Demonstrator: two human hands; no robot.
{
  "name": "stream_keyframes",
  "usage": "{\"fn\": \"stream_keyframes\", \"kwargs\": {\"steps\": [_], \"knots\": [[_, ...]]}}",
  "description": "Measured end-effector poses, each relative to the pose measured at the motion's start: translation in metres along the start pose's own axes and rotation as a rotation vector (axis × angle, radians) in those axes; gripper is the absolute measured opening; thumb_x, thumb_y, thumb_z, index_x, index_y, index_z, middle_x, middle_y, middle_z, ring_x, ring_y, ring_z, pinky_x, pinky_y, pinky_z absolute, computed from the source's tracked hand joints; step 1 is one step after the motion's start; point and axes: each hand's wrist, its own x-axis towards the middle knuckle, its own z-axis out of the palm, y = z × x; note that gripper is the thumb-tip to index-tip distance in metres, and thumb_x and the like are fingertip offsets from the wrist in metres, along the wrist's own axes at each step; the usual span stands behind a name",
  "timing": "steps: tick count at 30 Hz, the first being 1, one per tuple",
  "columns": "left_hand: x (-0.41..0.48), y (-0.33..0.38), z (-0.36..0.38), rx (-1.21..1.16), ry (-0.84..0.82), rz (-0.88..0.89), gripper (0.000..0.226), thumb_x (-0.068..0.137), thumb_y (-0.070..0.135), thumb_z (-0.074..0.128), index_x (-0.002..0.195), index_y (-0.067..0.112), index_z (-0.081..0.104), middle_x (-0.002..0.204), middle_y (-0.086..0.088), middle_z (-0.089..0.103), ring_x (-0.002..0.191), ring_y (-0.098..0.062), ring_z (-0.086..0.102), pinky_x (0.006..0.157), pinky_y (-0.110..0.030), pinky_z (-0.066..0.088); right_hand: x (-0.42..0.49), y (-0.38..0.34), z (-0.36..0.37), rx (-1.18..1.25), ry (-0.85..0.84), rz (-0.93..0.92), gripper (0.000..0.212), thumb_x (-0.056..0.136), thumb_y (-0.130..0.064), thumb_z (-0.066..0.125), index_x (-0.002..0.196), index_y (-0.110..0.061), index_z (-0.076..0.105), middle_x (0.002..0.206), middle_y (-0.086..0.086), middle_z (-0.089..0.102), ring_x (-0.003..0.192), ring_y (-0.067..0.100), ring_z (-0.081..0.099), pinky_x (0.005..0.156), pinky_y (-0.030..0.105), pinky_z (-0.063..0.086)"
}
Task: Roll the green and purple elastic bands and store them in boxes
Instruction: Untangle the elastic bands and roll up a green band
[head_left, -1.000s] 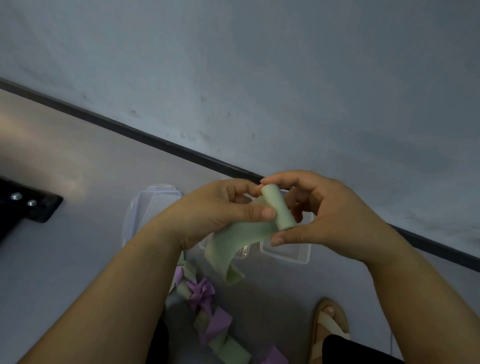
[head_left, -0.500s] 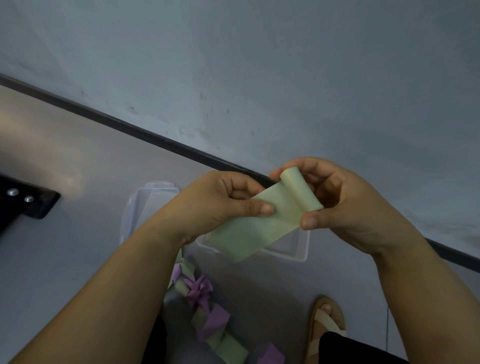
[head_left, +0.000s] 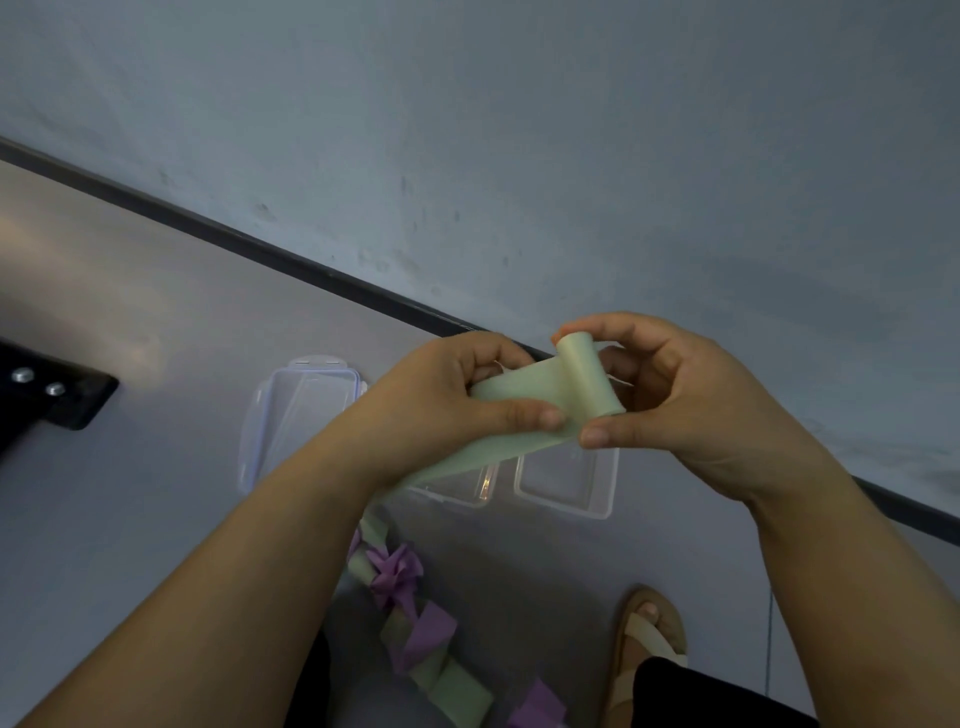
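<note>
— Why both hands?
— The right hand (head_left: 691, 410) pinches the rolled end of the green elastic band (head_left: 584, 382); the left hand (head_left: 436, 410) pinches its flat tail taut, probably so it winds tight.
— The clear boxes (head_left: 566, 480)?
— Open on the floor below, waiting.

Looked forward and down from head height, close above the left hand (head_left: 441, 405) and right hand (head_left: 691, 410), toward floor (head_left: 156, 493) and wall (head_left: 519, 130) beyond.
</note>
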Motion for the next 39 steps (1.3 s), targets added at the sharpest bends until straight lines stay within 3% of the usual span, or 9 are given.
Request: {"fn": "stream_keyframes", "kwargs": {"steps": [3, 8, 13, 19, 22, 24, 28, 32, 39], "knots": [[-0.001, 0.000, -0.003, -0.007, 0.005, -0.059, 0.044, 0.048, 0.055, 0.070, 0.074, 0.021, 0.067, 0.059, 0.010, 0.062, 0.054, -0.001, 0.055, 0.052, -0.016, 0.042, -0.002, -0.002, 0.002, -0.067, 0.021, -0.029, 0.061, 0.044, -0.019, 0.091, 0.096, -0.039, 0.067, 0.095, 0.005, 0.067, 0.087, 0.021, 0.065, 0.076, 0.029, 0.058], [0.002, -0.004, -0.007, -0.100, -0.073, -0.142, 0.043, 0.050, 0.051, 0.077, 0.071, 0.015, 0.069, 0.060, 0.003, 0.064, 0.055, -0.007, 0.057, 0.059, -0.026, 0.044, -0.001, -0.003, 0.003, -0.221, 0.043, -0.051, 0.060, 0.045, -0.033, 0.090, 0.100, -0.034, 0.065, 0.084, 0.009, 0.064, 0.079, 0.026, 0.063, 0.077, 0.034, 0.057], [0.004, -0.012, -0.007, -0.111, -0.149, -0.165, 0.041, 0.053, 0.055, 0.075, 0.072, 0.019, 0.071, 0.069, 0.001, 0.067, 0.066, -0.012, 0.059, 0.071, -0.035, 0.044, 0.000, -0.002, 0.005, -0.355, -0.009, -0.020, 0.056, 0.050, -0.031, 0.083, 0.101, -0.038, 0.060, 0.094, -0.010, 0.061, 0.086, 0.014, 0.061, 0.080, 0.031, 0.055], [0.005, -0.014, -0.001, -0.182, -0.135, -0.202, 0.039, 0.056, 0.040, 0.077, 0.082, 0.014, 0.066, 0.073, -0.001, 0.065, 0.070, -0.016, 0.059, 0.072, -0.036, 0.045, 0.003, 0.003, 0.008, -0.454, -0.017, -0.003, 0.057, 0.059, -0.021, 0.086, 0.103, -0.043, 0.055, 0.097, -0.018, 0.055, 0.088, 0.005, 0.057, 0.080, 0.025, 0.053], [0.006, -0.012, 0.001, -0.249, -0.142, -0.222, 0.027, 0.058, 0.034, 0.078, 0.081, 0.023, 0.071, 0.078, -0.001, 0.069, 0.071, -0.015, 0.062, 0.071, -0.032, 0.048, 0.004, 0.005, 0.008, -0.497, 0.002, -0.008, 0.056, 0.059, -0.025, 0.085, 0.100, -0.045, 0.054, 0.096, -0.020, 0.053, 0.086, 0.005, 0.056, 0.077, 0.023, 0.052], [0.005, -0.009, 0.002, -0.262, -0.140, -0.231, 0.031, 0.055, 0.039, 0.085, 0.080, 0.024, 0.075, 0.077, 0.000, 0.070, 0.070, -0.013, 0.062, 0.068, -0.028, 0.049, 0.005, 0.007, 0.009, -0.521, 0.006, -0.017, 0.055, 0.060, -0.026, 0.085, 0.101, -0.045, 0.054, 0.096, -0.021, 0.053, 0.084, 0.006, 0.056, 0.075, 0.024, 0.052], [0.006, -0.007, 0.006, -0.227, -0.058, -0.273, 0.039, 0.046, 0.051, 0.071, 0.072, 0.024, 0.075, 0.066, 0.005, 0.069, 0.059, -0.005, 0.061, 0.058, -0.020, 0.050, 0.006, 0.011, 0.011, -0.583, -0.003, -0.041, 0.056, 0.062, -0.027, 0.084, 0.103, -0.046, 0.052, 0.098, -0.022, 0.051, 0.082, 0.006, 0.054, 0.073, 0.023, 0.051], [0.006, -0.011, 0.006, -0.260, -0.045, -0.305, 0.041, 0.043, 0.049, 0.076, 0.074, 0.021, 0.076, 0.077, -0.004, 0.073, 0.073, -0.018, 0.065, 0.078, -0.036, 0.054, 0.007, 0.012, 0.013, -0.599, -0.018, -0.052, 0.057, 0.064, -0.027, 0.083, 0.103, -0.049, 0.049, 0.102, -0.023, 0.049, 0.084, 0.006, 0.053, 0.073, 0.020, 0.050], [0.007, -0.014, 0.001, -0.356, -0.107, -0.248, 0.031, 0.047, 0.041, 0.083, 0.068, 0.020, 0.075, 0.071, -0.004, 0.071, 0.068, -0.017, 0.064, 0.073, -0.034, 0.052, 0.005, 0.008, 0.013, -0.454, -0.025, -0.064, 0.066, 0.059, -0.028, 0.085, 0.113, -0.045, 0.051, 0.101, -0.020, 0.052, 0.084, 0.009, 0.056, 0.074, 0.022, 0.052]]}}
